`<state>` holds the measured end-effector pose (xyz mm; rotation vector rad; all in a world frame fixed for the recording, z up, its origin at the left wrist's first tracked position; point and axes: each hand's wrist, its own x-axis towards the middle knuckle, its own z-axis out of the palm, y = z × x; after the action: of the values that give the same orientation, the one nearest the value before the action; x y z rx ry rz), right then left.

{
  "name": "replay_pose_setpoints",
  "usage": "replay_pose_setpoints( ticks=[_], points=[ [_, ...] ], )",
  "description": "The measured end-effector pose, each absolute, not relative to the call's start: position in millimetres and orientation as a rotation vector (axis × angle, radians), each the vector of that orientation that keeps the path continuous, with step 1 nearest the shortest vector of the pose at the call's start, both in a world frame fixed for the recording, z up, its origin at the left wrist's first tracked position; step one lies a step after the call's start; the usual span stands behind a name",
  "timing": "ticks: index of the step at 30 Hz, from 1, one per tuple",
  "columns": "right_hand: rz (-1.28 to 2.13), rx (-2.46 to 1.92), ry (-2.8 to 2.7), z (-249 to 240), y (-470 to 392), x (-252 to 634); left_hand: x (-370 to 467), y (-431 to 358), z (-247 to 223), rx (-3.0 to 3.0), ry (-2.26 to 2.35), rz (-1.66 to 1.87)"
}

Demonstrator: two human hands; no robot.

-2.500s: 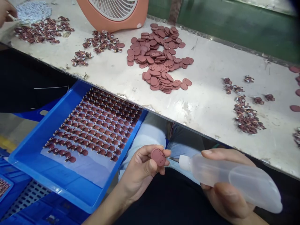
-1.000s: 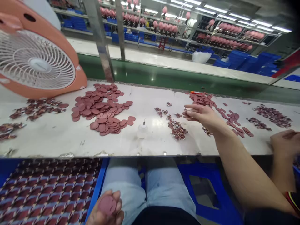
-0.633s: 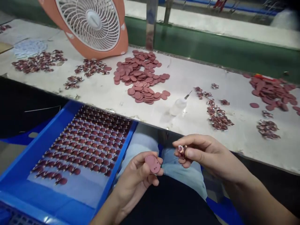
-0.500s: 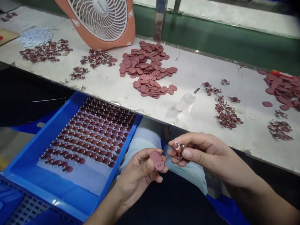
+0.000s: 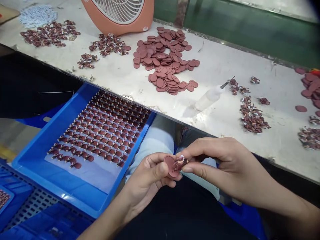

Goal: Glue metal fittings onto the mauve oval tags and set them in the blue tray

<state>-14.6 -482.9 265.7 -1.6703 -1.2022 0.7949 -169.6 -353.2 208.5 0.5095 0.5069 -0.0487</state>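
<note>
Beside the blue tray (image 5: 61, 183), our left hand (image 5: 147, 176) pinches the disc (image 5: 169, 163) by its rim, our right hand (image 5: 223, 162) the figurine (image 5: 179, 162); both, partly covered, seem light, stiff.

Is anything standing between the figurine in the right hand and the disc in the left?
Nothing visible does. The right hand holds the figurine over part of the disc in the left hand; whether they touch is hard to tell. The bottle is on the table, away from both.
</note>
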Motion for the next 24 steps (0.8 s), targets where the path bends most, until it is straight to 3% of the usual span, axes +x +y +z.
replay_pose_setpoints(
  ticks=[13,24],
  points=[
    [0.741,-1.742,-1.41,274,-478,-11,-172,-353,203,0.527,0.544,-0.081],
    [0.965,-1.722,-1.245,272,-471,-8,-172,-353,200,0.503,0.555,-0.111]
  ],
)
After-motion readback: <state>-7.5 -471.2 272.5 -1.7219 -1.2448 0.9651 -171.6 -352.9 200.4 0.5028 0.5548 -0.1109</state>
